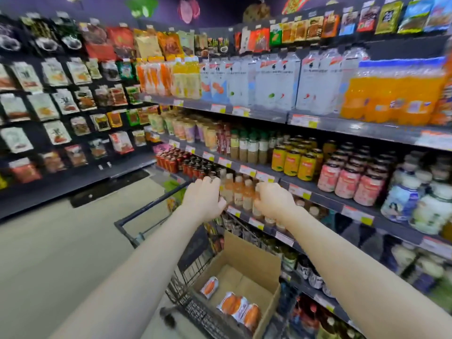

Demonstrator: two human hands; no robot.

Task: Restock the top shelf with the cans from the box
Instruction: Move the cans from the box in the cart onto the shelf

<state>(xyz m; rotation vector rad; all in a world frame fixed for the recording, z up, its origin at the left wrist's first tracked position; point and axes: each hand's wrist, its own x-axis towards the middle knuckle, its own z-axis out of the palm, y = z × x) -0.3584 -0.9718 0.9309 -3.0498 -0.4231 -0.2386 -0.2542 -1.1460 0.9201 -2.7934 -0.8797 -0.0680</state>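
A cardboard box (247, 250) stands open in a wire shopping cart (195, 270) below my arms. Orange-and-white cans lie on their sides in it: one (209, 287) at the left, a few more (241, 307) at the front. Both arms reach out over the cart toward the shelves. My left hand (204, 199) and my right hand (274, 200) show their backs, fingers curled, with nothing visible in either. They hover in front of a row of peach bottles (241, 192). The top shelf (264, 115) carries orange-and-white packs (156, 78), water packs and orange drink bottles.
Shelves of jars, cans and bottles fill the right side, with yellow cans (297, 162) and pink jars (349, 177). Hanging snack bags (61, 101) cover the left wall. The cart handle (151, 204) points up the aisle over a pale floor (61, 253).
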